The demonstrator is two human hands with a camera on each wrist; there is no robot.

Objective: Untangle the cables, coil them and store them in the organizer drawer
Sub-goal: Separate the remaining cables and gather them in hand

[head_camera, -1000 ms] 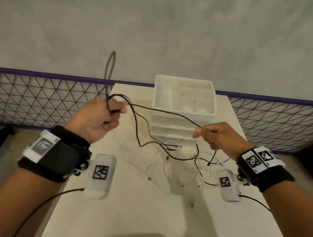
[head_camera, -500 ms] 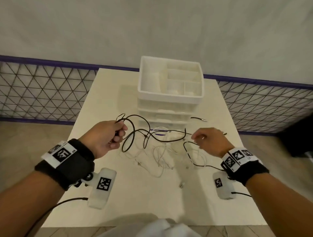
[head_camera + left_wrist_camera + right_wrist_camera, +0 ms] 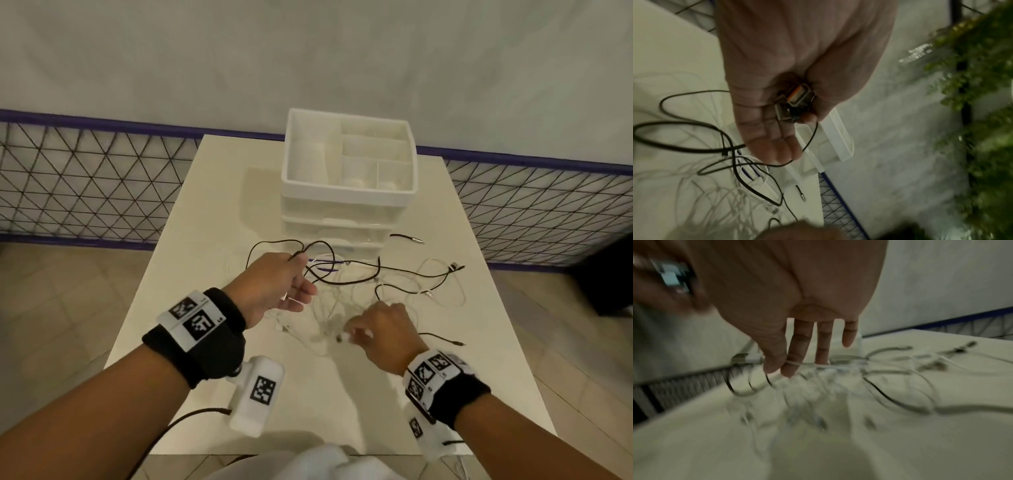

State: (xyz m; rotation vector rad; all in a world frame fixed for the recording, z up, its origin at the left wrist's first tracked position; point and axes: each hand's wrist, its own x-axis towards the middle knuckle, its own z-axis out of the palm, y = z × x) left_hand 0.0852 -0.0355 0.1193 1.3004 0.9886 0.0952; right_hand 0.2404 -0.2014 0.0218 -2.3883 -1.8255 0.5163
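A tangle of thin white cables (image 3: pixel 342 301) lies on the white table (image 3: pixel 205 240) in front of the white organizer (image 3: pixel 349 197), whose drawers look pushed in. A black cable (image 3: pixel 342 283) loops over the tangle. My left hand (image 3: pixel 303 277) hovers at the tangle's left; in the left wrist view it (image 3: pixel 795 105) holds the black cable's plugs (image 3: pixel 797 95) against the palm, with the black cable (image 3: pixel 674 123) trailing off. My right hand (image 3: pixel 352 334) is low at the tangle's near edge. The blurred right wrist view shows its thumb and forefinger (image 3: pixel 781 368) pinching a white cable (image 3: pixel 809 364) just behind its plug (image 3: pixel 740 357).
The organizer's top tray (image 3: pixel 342 147) is open, with divided compartments. Loose black cable ends lie at the right (image 3: pixel 407 238) and near my right wrist (image 3: pixel 445 339). A wire mesh fence (image 3: pixel 85 178) runs behind the table. White cloth (image 3: pixel 325 459) shows at the near edge.
Both hands have dropped from chest height to the table. The right hand has let go of the black cable and now pinches a white one. The left still holds the black cable.
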